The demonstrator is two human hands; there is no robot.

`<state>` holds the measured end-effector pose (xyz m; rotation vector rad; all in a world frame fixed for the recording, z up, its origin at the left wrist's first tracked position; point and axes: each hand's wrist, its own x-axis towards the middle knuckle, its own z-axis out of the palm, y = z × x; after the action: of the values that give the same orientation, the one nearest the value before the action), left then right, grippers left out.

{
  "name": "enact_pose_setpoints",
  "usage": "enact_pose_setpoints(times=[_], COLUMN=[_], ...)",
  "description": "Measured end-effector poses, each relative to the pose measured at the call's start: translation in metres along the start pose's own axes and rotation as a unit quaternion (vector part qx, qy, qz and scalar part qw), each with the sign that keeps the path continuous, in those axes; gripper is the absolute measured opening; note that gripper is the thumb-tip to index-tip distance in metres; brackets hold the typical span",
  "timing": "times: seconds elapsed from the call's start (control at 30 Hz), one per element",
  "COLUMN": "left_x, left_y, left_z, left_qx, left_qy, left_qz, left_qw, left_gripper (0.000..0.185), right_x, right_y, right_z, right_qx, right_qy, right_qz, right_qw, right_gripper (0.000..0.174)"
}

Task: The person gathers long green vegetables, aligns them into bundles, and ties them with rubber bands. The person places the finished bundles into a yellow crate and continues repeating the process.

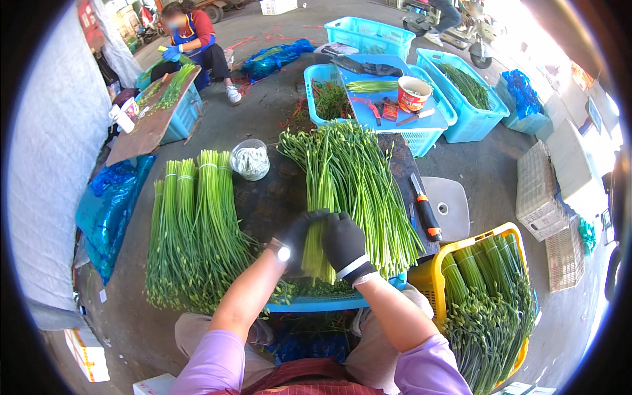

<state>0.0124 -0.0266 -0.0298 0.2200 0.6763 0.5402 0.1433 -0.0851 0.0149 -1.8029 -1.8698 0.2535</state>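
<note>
My left hand (300, 234) and my right hand (344, 242), both in black gloves, are closed around a bunch of flowering garlic chives (316, 261). Its flower buds point away from me. Beside it on the right lies a loose pile of the same stems (368, 197) on a dark board (269, 202). Several banded chive bundles (197, 222) lie to the left, buds towards me. A clear tub of white rubber bands (250, 160) stands behind them. On the board's right edge rests a knife (427, 215) with an orange and black handle.
A yellow crate (437, 284) of chive bundles stands at my right, near a grey stool (449, 207). Ahead, a blue board (368, 106) lies across light-blue crates (422, 140), bearing a paper tub (414, 94). Another person (195, 37) sits working at the upper left.
</note>
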Motion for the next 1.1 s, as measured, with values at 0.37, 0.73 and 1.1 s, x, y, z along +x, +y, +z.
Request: enact_pose_setpoints(times=[0.37,0.73,1.1], left_x=[0.0,-0.047,-0.223], left_y=[0.019,0.058,0.026], left_z=[-0.03,-0.008,0.06], left_qx=[0.158,0.193,0.194], left_qy=[0.067,0.013,-0.061], left_qz=[0.056,0.122,0.276], left_qw=[0.984,0.974,0.94], left_gripper=[0.022,0.038,0.056], right_x=[0.028,0.033,0.014], right_y=[0.05,0.086,-0.001], right_z=[0.004,0.071,-0.015], right_qx=[0.604,0.396,0.775], right_qy=[-0.232,-0.231,-0.361], right_qz=[0.268,-0.127,0.128], right_qw=[0.714,0.879,0.502], right_gripper=[0.019,0.038,0.072])
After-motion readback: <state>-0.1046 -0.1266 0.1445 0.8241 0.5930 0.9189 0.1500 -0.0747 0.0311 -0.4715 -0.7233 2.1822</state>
